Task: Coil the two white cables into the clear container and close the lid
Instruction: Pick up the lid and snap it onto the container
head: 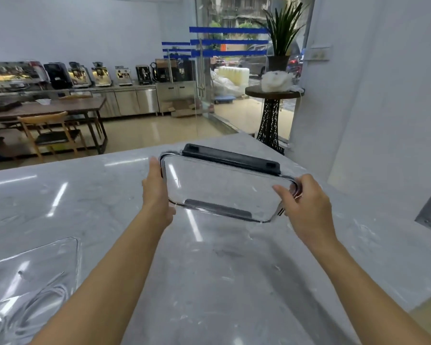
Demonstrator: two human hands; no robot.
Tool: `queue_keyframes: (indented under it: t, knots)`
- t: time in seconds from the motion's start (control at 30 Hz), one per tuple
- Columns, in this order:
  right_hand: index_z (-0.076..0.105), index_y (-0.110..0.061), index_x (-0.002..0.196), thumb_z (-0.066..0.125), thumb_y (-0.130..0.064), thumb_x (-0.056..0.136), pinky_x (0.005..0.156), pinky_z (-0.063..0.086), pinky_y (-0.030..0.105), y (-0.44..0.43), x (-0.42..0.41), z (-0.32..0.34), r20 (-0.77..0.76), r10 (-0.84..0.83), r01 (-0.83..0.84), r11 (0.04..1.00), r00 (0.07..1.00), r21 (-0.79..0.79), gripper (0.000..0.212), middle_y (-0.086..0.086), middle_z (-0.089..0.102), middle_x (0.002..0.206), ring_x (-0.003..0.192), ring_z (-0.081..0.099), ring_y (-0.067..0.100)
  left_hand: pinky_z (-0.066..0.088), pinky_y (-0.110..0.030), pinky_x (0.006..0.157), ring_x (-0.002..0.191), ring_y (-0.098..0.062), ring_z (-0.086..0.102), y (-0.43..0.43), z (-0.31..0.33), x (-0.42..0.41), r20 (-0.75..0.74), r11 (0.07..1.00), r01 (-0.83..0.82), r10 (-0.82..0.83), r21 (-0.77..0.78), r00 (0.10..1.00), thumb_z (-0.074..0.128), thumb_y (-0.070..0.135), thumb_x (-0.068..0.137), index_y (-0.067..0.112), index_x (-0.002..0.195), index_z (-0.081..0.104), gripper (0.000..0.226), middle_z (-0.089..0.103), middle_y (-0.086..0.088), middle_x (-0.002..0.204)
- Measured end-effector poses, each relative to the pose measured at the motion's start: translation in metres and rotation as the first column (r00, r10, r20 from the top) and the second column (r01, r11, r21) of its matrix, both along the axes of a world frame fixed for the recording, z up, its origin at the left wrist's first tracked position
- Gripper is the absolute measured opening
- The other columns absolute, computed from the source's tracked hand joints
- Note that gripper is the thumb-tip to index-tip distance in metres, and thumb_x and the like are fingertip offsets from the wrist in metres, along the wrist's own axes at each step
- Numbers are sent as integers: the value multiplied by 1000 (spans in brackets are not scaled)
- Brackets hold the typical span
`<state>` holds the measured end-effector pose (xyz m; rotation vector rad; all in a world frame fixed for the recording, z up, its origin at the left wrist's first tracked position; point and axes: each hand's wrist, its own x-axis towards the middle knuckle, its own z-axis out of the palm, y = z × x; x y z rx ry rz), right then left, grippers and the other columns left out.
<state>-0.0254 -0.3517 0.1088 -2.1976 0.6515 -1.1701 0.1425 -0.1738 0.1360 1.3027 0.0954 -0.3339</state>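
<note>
I hold the clear lid [224, 190] with black clasps on its long edges above the marble counter [222, 282], tilted toward me. My left hand [157, 192] grips its left short edge and my right hand [306, 210] grips its right short edge. The clear container [67, 257] sits at the bottom left of the view, open on top, with coiled white cables [28, 312] lying inside it. The container's near part is cut off by the frame edge.
The counter's far edge [125, 151] runs behind the lid. A white wall [383, 120] rises at the right. Beyond are a wooden table with chairs [50, 128], coffee machines on a steel bench, a glass door and a small round stand with a plant.
</note>
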Motion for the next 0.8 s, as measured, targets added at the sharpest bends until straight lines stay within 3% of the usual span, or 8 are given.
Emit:
queue_keyframes:
  t: [0.1, 0.2, 0.3, 0.4, 0.53, 0.63, 0.7, 0.8]
  knots:
    - [48, -12, 79, 73, -19, 76, 60, 46, 21, 15, 3, -1, 146, 65, -56, 996, 987, -63, 26, 9, 55, 75, 60, 55, 25, 35, -71, 92, 121, -35, 44, 27, 12, -1, -116, 951, 59, -98, -304, 988, 51, 51, 87, 15, 103, 57, 40, 45, -8, 134]
    - [55, -10, 78, 74, 3, 71, 64, 48, 5, 22, 8, -13, 204, 198, -183, 979, 959, -92, 24, 4, 52, 78, 62, 61, 26, 57, -55, 61, 101, -44, 56, 55, 10, 5, -105, 886, 139, -205, -442, 973, 46, 1, 87, 3, 84, 52, 7, 46, -22, 123]
    - [61, -24, 70, 54, 4, 70, 65, 57, 21, 32, 13, -14, 355, 387, -467, 867, 851, 174, 30, -3, 56, 77, 66, 66, 29, 58, -44, 53, 85, -41, 58, 82, 4, 12, -95, 891, 120, -179, -437, 979, 28, -14, 83, 1, 87, 48, 25, 48, -22, 105]
    - [58, -8, 69, 50, 2, 82, 55, 57, 33, 49, 26, -1, 529, 336, -611, 594, 779, 523, 19, 6, 59, 69, 54, 64, 24, 60, -42, 60, 86, -37, 57, 109, 2, 15, -73, 909, 91, -132, -408, 989, 26, -15, 83, -3, 100, 47, 30, 47, -22, 105]
    - [55, -1, 92, 65, -22, 82, 49, 54, 33, 76, 57, 8, 401, 312, -506, 467, 862, 725, 25, 13, 59, 82, 57, 61, 21, 58, -39, 74, 98, -36, 57, 148, 0, 17, -20, 922, 44, -55, -385, 998, 29, -14, 82, -3, 117, 46, 40, 45, -31, 128]
    - [57, 7, 104, 67, -9, 80, 44, 51, 24, 103, 74, 12, 283, 388, -453, 474, 877, 755, 30, 11, 57, 78, 50, 58, 13, 53, -41, 88, 108, -32, 58, 184, 4, 18, 60, 935, 9, 13, -355, 998, 35, -14, 85, 2, 130, 44, 49, 41, -26, 140]
    - [61, 4, 101, 60, 2, 80, 43, 51, 23, 125, 80, 14, 212, 465, -459, 521, 860, 719, 21, 10, 58, 72, 44, 57, 13, 58, -43, 78, 118, -33, 54, 217, 8, 15, 126, 947, 14, 29, -320, 992, 37, -18, 84, 5, 131, 44, 53, 39, -23, 141]
    - [61, -6, 94, 54, 9, 77, 45, 51, 21, 163, 88, 16, 153, 532, -492, 582, 833, 648, 24, 9, 57, 73, 40, 61, 13, 60, -32, 62, 122, -33, 50, 265, 15, 6, 197, 979, 19, 22, -204, 980, 38, -26, 79, 7, 119, 50, 54, 37, -24, 141]
